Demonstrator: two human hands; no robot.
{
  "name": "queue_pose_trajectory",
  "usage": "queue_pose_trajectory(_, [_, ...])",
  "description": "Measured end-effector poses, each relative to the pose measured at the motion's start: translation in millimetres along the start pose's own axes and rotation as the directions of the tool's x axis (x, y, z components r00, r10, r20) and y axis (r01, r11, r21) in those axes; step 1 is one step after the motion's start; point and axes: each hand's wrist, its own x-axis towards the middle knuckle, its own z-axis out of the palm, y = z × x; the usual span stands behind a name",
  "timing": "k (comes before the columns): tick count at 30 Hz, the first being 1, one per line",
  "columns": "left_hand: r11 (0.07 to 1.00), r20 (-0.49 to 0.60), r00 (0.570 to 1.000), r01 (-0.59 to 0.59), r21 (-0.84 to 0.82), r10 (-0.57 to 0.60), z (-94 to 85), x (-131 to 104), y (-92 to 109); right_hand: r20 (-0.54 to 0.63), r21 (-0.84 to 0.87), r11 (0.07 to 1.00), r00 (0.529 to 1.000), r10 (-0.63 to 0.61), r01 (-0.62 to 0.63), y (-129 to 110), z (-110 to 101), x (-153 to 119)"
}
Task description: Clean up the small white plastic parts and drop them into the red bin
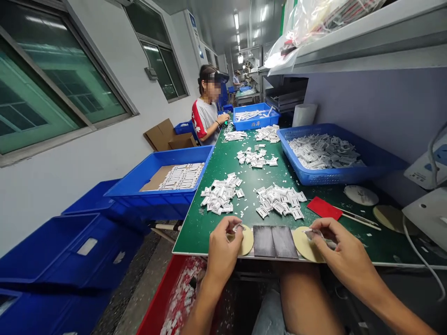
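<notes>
My left hand [225,244] is closed in a pinch at the front edge of the green table, over a round yellow disc [247,242]. A small white plastic piece [239,227] shows between thumb and forefinger. Over another yellow disc [303,244], my right hand [337,244] pinches a small piece [310,234], whitish and partly covered by the fingers. Between the discs lie two dark grey, scuffed rectangular pads [275,242], side by side. Beyond them are two heaps of small white plastic pieces, a left heap [221,193] and a right heap [280,201].
A blue basket [303,177] of white pieces stands at the right. Near it lie a red flat thing [324,208] and thin sticks [361,220]. Blue crates [150,201] line the left. A co-worker [209,109] sits further along the table [209,237]. A shelf [366,46] overhangs.
</notes>
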Motion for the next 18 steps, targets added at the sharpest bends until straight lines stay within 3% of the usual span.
queue_pose_trajectory(4, [0.962,-0.010,0.994,-0.105,0.251,0.111,0.0,-4.8,-9.6,0.017,-0.314,0.916,0.966,-0.259,0.251,16.4,1.6,-6.8])
queue_pose_trajectory(7, [0.917,0.013,0.990,-0.136,0.375,0.142,-6.4,-8.2,-12.0,0.072,-0.466,0.810,0.928,-0.366,0.355,21.6,-2.9,-10.8])
queue_pose_trajectory(12, [0.900,0.096,0.974,-0.225,0.373,0.204,-14.3,-8.5,-9.2,0.180,-0.562,0.721,0.911,-0.371,0.405,17.9,-6.6,-10.6])
queue_pose_trajectory(18, [0.893,0.157,0.951,-0.305,0.330,0.266,-15.4,-12.2,-11.1,0.179,-0.494,0.762,0.907,-0.382,0.418,18.4,-10.3,-11.9])
